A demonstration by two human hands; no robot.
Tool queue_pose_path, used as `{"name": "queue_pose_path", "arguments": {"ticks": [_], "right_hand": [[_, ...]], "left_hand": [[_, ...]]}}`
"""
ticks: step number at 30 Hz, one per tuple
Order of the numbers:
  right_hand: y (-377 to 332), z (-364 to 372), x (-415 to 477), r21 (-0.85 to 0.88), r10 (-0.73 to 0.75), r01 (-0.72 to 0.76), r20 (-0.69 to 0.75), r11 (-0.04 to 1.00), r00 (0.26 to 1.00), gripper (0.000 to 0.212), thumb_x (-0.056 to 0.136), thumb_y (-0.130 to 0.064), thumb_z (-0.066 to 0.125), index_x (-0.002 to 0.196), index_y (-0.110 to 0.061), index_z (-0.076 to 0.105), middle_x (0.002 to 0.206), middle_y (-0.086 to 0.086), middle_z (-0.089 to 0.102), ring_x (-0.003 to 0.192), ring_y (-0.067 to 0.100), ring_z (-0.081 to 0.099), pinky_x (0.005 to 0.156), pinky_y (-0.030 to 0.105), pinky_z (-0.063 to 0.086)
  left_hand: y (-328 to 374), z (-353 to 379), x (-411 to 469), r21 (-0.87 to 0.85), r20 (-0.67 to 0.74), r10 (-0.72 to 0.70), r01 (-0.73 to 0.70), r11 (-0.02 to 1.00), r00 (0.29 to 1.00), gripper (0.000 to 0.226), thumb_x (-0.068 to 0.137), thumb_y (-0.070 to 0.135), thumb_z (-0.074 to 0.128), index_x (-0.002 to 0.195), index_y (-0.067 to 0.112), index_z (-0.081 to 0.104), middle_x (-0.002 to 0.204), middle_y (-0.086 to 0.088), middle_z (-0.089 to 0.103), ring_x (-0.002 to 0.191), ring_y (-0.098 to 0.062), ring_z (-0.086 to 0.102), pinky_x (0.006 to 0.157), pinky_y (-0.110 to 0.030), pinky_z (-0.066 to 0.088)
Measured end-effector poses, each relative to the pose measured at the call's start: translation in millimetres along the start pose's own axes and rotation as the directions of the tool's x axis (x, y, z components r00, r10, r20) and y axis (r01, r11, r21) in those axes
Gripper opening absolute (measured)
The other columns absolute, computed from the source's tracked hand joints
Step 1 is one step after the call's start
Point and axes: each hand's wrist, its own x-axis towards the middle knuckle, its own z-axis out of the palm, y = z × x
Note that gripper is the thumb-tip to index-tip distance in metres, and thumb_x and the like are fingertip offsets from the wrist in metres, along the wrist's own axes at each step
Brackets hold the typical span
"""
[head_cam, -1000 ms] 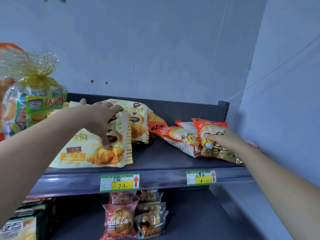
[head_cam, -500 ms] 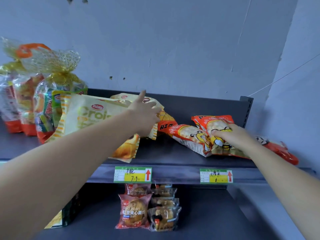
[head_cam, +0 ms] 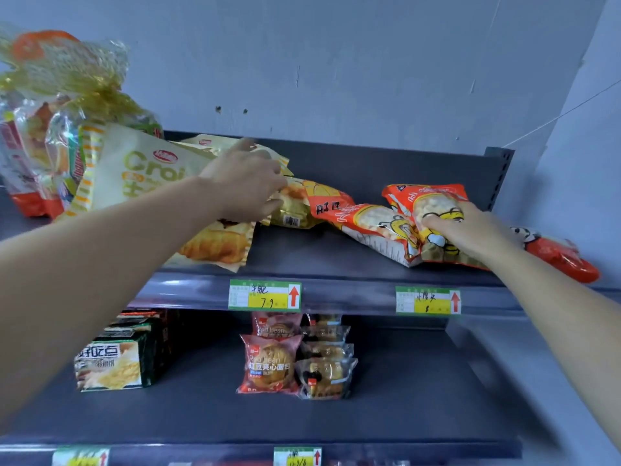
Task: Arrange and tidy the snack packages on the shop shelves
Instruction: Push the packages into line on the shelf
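hands (head_cam: 247,186) on snack packages (head_cam: 433,216), shelf (head_cam: 336,260)

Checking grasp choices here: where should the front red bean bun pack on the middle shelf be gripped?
Likely pinch the red bean bun pack by its flat top seal, coming from the front and above: it stands upright, clear-wrapped buns press its right side, another pack stands behind.

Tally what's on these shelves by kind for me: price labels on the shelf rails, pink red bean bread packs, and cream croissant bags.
price labels: 4
pink red bean bread packs: 2
cream croissant bags: 2
Total: 8
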Motion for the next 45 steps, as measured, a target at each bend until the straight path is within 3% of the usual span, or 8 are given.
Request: {"name": "queue_pose_path", "arguments": {"ticks": [3,8,21,27,31,35,42,45], "right_hand": [[0,-1,-4,0.004,-0.007,0.007,-0.009,1.0,1.0,0.095,0.068,-0.08,0.045,0.147,-0.029,0.029,0.145,0.016,0.04,0.129,0.04,0.042,0.103,0.053,0.033],[0,-1,-9,0.024,-0.008,0.009,-0.004,1.0,1.0,0.092,0.073,-0.076,0.047,0.149,-0.029,0.025,0.148,0.015,0.036,0.132,0.04,0.039,0.104,0.053,0.032],[-5,-11,-20,0.198,-0.056,0.052,0.013,0.979,0.998,0.094,0.064,-0.08,0.05,0.141,-0.026,0.043,0.145,0.007,0.045,0.129,0.032,0.045,0.102,0.047,0.041],[7,-17,-11,0.436,0.129,-0.073,-0.1,0.897,0.987,0.085,0.076,-0.057,0.061,0.14,-0.006,0.038,0.122,0.007,0.049,0.114,0.029,0.049,0.086,0.039,0.042],[14,-26,-9,0.475,0.176,-0.179,0.051,0.862,0.983,0.094,0.069,-0.057,0.075,0.138,-0.003,0.041,0.137,0.01,0.049,0.125,0.032,0.048,0.095,0.041,0.042],[18,-32,3,0.57,0.154,-0.259,0.226,0.779,0.962,0.107,0.045,-0.052,0.09,0.134,-0.008,0.05,0.137,0.011,0.054,0.121,0.032,0.054,0.102,0.045,0.044],[26,-48,40,0.765,0.134,-0.001,-0.111,0.644,0.985,0.037,0.063,-0.035,0.083,0.087,-0.017,0.063,0.097,0.005,0.07,0.09,0.025,0.067,0.076,0.038,0.056],[33,-58,46,0.78,0.122,0.106,-0.228,0.617,0.966,0.039,0.067,-0.035,0.08,0.099,-0.016,0.066,0.096,0.0,0.07,0.086,0.02,0.068,0.079,0.038,0.057]], "left_hand": [[-2,7,-17,-0.078,-0.312,-0.073,0.051,0.996,0.947,0.051,0.094,0.048,0.031,0.103,0.016,0.069,0.102,-0.006,0.067,0.101,-0.031,0.061,0.108,-0.049,0.025],[1,10,-39,-0.196,-0.471,-0.211,0.132,0.972,0.857,0.042,0.099,0.045,0.04,0.11,0.012,0.065,0.116,-0.013,0.063,0.11,-0.035,0.057,0.11,-0.059,0.018],[59,-15,-23,-0.381,-0.272,-0.187,0.073,0.922,0.944,0.063,0.092,0.058,0.028,0.112,0.014,0.068,0.112,-0.011,0.063,0.112,-0.033,0.053,0.099,-0.047,0.031],[90,-34,16,-0.815,0.244,-0.278,0.352,0.461,0.929,0.054,0.098,0.052,0.038,0.131,0.012,0.054,0.129,-0.012,0.058,0.117,-0.03,0.054,0.095,-0.033,0.041],[107,-34,42,-0.8,0.591,-0.195,0.538,-0.264,0.783,0.054,0.095,0.047,0.052,0.132,0.008,0.047,0.126,-0.007,0.053,0.099,-0.027,0.064,0.089,-0.038,0.055],[120,-32,65,-0.6,0.719,-0.2,0.449,-0.662,0.665,0.04,0.092,0.03,0.064,0.123,0.011,0.048,0.12,-0.005,0.048,0.111,-0.028,0.055,0.084,-0.041,0.055],[147,4,114,-0.59,0.798,-0.341,0.526,-0.613,0.498,0.139,0.033,0.03,0.098,0.144,0.028,0.014,0.148,-0.015,0.024,0.115,-0.036,0.052,0.089,-0.052,0.052],[149,-18,108,-0.604,0.789,-0.38,0.498,-0.622,0.483,0.135,0.059,0.012,0.09,0.152,0.032,-0.005,0.154,-0.015,0.012,0.125,-0.036,0.043,0.098,-0.05,0.047]]}}
